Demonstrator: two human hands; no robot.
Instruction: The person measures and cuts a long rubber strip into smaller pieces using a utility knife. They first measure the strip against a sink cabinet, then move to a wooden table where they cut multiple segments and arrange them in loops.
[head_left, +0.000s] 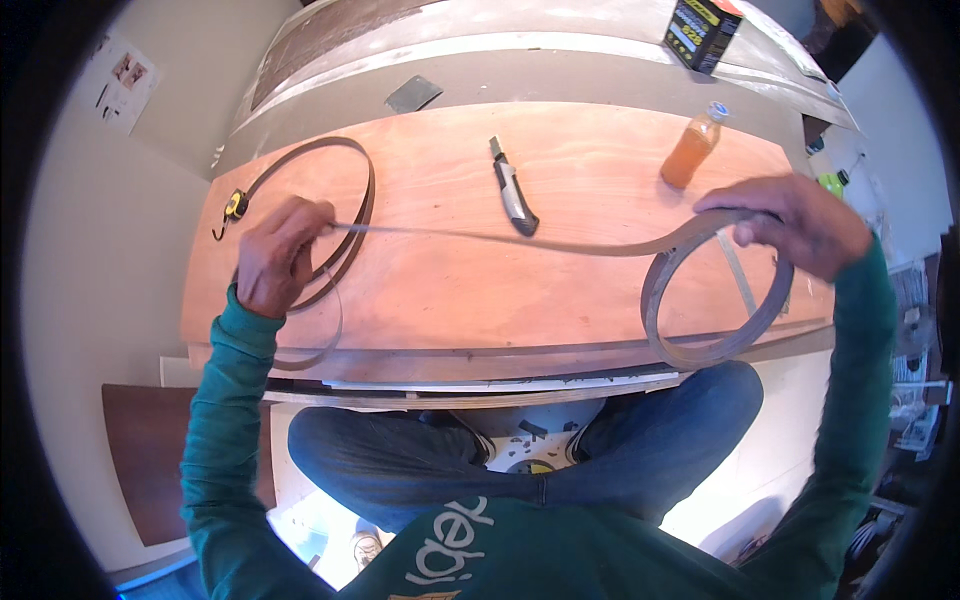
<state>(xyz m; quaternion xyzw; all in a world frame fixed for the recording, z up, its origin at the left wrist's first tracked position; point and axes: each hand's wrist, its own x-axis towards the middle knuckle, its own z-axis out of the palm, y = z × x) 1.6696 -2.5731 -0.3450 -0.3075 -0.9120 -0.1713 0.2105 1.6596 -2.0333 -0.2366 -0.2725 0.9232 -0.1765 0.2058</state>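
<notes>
A long thin brown edging strip (520, 240) stretches across a plywood board (450, 290). My left hand (278, 255) pinches the strip at its left end, beside a loose coil of the same strip (362, 170). My right hand (795, 222) grips the strip where it curls into a round coil (700, 345) hanging over the board's near right edge. A grey utility knife (514, 188) lies on the board between my hands, beyond the strip.
An orange-filled bottle (692, 150) stands at the board's far right. A yellow tape measure hook (232, 206) lies at the far left. A black and yellow box (702, 32) and a grey flat piece (412, 94) sit on the bench behind. My crossed legs are below the board.
</notes>
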